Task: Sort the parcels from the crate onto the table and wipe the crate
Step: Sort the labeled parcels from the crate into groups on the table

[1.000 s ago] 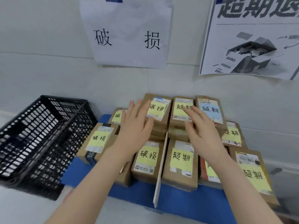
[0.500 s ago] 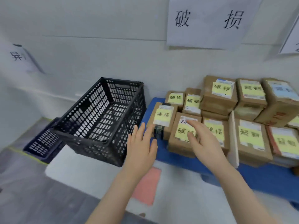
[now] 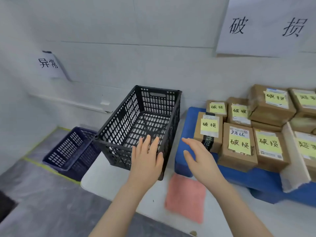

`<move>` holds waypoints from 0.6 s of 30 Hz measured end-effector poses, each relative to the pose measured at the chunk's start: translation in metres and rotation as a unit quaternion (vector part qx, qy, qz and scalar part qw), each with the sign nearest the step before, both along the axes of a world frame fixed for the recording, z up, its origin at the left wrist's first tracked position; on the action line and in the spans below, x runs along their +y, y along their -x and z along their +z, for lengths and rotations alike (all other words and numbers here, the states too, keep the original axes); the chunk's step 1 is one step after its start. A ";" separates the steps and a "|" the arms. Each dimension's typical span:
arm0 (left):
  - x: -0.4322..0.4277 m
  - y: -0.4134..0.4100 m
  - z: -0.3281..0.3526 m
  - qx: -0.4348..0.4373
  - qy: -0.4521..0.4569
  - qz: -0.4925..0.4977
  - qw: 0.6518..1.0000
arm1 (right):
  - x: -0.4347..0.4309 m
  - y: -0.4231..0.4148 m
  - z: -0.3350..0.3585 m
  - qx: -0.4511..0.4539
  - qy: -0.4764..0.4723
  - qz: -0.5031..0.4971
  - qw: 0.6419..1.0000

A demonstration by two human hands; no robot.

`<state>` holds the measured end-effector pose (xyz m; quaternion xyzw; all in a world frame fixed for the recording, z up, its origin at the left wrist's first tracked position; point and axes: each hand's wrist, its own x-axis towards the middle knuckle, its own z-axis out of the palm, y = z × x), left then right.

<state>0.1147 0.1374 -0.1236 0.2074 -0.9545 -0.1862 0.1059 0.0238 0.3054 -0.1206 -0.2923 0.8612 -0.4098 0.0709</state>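
Now that both hands have swung from the parcels (image 3: pixel 237 146) to the crate (image 3: pixel 119 120), the left hand (image 3: pixel 147 158) hangs flat, fingers straight, before its near wall (whether it touches, I cannot tell). The right hand (image 3: pixel 200 156) is spread loose and holds nothing, between crate and parcels. The crate stands empty on the table (image 3: pixel 102 177), so sorting looks finished and wiping is due. The pink cloth (image 3: pixel 186 197) lies untouched near the right wrist.

Hands (image 3: pixel 147 161) moved from parcels (image 3: pixel 237 146) toward crate (image 3: pixel 119 124).
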 end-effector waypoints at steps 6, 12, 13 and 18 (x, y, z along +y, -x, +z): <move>-0.038 0.002 -0.007 -0.030 0.025 0.011 0.999 | -0.040 0.017 0.000 0.013 -0.031 0.018 0.999; -0.083 0.005 -0.012 -0.033 0.036 -0.010 0.999 | -0.088 0.010 -0.004 0.014 -0.045 0.007 0.999; -0.092 0.006 -0.013 -0.036 0.039 -0.020 0.998 | -0.096 0.009 -0.006 0.016 -0.048 0.000 0.999; -0.141 0.007 -0.018 -0.040 0.070 -0.084 0.993 | -0.141 -0.002 -0.009 0.025 -0.039 -0.061 0.997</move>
